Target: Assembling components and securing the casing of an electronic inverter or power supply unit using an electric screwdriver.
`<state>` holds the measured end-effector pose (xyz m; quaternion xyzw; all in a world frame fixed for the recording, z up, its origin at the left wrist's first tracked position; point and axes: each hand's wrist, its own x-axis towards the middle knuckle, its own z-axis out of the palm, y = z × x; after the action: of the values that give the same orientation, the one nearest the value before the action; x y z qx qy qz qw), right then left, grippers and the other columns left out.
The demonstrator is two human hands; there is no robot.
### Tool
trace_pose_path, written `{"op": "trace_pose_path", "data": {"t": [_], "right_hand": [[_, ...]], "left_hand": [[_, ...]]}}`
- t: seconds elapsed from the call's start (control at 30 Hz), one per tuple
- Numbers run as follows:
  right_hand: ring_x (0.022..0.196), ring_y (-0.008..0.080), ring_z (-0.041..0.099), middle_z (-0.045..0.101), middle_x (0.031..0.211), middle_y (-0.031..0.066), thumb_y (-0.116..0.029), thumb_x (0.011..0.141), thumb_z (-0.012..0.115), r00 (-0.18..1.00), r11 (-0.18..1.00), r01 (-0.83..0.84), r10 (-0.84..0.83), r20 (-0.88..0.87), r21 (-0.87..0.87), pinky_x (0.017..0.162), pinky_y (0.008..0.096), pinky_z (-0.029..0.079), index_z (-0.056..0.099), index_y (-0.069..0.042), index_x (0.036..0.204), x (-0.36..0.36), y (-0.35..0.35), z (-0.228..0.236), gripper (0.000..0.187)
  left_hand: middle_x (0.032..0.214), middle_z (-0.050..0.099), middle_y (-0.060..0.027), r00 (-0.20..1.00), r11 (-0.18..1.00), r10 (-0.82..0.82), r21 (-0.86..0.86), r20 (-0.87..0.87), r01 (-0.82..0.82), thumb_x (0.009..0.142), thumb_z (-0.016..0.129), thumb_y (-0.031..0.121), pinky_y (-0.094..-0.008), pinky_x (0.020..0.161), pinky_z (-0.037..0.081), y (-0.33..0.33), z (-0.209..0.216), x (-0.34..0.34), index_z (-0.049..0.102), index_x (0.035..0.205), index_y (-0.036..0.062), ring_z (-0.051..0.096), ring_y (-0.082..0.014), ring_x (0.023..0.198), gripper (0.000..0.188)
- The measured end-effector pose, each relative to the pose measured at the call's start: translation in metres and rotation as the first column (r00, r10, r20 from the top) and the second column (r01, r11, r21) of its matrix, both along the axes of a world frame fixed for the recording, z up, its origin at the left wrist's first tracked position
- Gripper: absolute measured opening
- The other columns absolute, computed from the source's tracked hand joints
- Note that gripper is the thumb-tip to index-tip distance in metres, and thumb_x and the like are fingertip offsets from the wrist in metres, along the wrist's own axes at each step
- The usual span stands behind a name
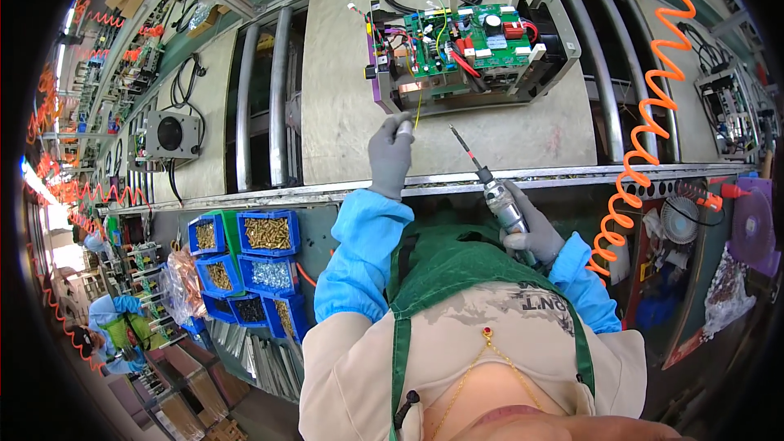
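Note:
My left hand (390, 153), in a grey glove, is at the near left corner of an open electrical unit (482, 53). Its fingers are pinched together; what they hold, if anything, is too small to make out. Beside the fingertips hangs a thin yellow wire (419, 111) from the unit. A green circuit board (490, 28) with red and black wires tops the unit. My right hand (535, 231), also gloved, is wrapped round a powered screwdriver (505, 206). The screwdriver's long bit points up and left toward the unit, its tip apart from it.
The unit sits on a pale board (343, 73) between metal rollers (280, 98). Blue bins (268, 231) of screws and small parts stand at lower left. An orange coiled hose (653, 106) hangs on the right. Another unit (171, 135) stands left; a person (122, 327) is farther off.

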<state>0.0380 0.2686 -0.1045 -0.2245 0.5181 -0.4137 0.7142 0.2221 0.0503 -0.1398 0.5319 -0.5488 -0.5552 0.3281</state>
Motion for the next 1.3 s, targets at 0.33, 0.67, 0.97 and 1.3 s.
{"op": "trace_pose_path", "data": {"t": [0.33, 0.67, 0.97, 1.3], "right_hand": [[0.082, 0.0132, 0.047, 0.046, 0.120, 0.0103, -0.008, 0.064, 0.067, 0.987, 0.988, -0.141, 0.135, -0.093, -0.068, 0.074, 0.0259, 0.042, 0.014, -0.013, 0.147, -0.004, -0.004, 0.001, 0.099], [0.073, 0.0141, 0.052, 0.052, 0.102, 0.0113, -0.007, 0.066, 0.066, 0.979, 0.981, -0.181, 0.173, -0.107, -0.067, 0.065, 0.0273, 0.045, 0.013, -0.016, 0.147, -0.013, -0.003, -0.002, 0.097], [0.058, 0.0151, 0.052, 0.053, 0.082, 0.0098, -0.004, 0.066, 0.063, 0.988, 0.995, -0.096, 0.093, -0.123, -0.017, 0.053, 0.0285, 0.044, 0.012, -0.018, 0.146, -0.015, 0.002, 0.001, 0.096], [0.066, 0.0125, 0.050, 0.051, 0.097, 0.0096, -0.002, 0.065, 0.064, 0.991, 0.995, -0.059, 0.049, -0.125, -0.078, 0.060, 0.0266, 0.044, 0.013, -0.014, 0.146, -0.014, 0.011, -0.005, 0.096]], "left_hand": [[0.083, 0.063, -0.0030, 0.954, 0.918, -0.068, 0.356, -0.293, 0.175, 0.088, 0.058, 0.024, -0.0196, 0.056, 0.039, 0.012, -0.004, -0.019, 0.063, 0.100, 0.0009, 0.051, -0.0057, 0.067, 0.026], [0.095, 0.060, -0.0064, 0.924, 0.946, 0.188, 0.314, -0.332, -0.080, 0.092, 0.051, 0.014, -0.0188, 0.060, 0.042, 0.028, -0.023, 0.012, 0.056, 0.115, -0.0018, 0.052, -0.0081, 0.072, 0.029], [0.095, 0.065, -0.0115, 0.659, 0.861, 0.038, -0.360, 0.751, 0.360, 0.083, 0.058, 0.027, -0.0398, 0.071, 0.051, -0.020, -0.021, -0.017, 0.061, 0.111, 0.0127, 0.064, -0.0264, 0.088, 0.032], [0.092, 0.066, -0.0143, 0.503, 0.862, -0.220, -0.075, 0.836, 0.502, 0.078, 0.061, 0.026, -0.0430, 0.075, 0.049, -0.049, -0.038, -0.021, 0.064, 0.105, 0.0127, 0.063, -0.0314, 0.087, 0.030]]}}
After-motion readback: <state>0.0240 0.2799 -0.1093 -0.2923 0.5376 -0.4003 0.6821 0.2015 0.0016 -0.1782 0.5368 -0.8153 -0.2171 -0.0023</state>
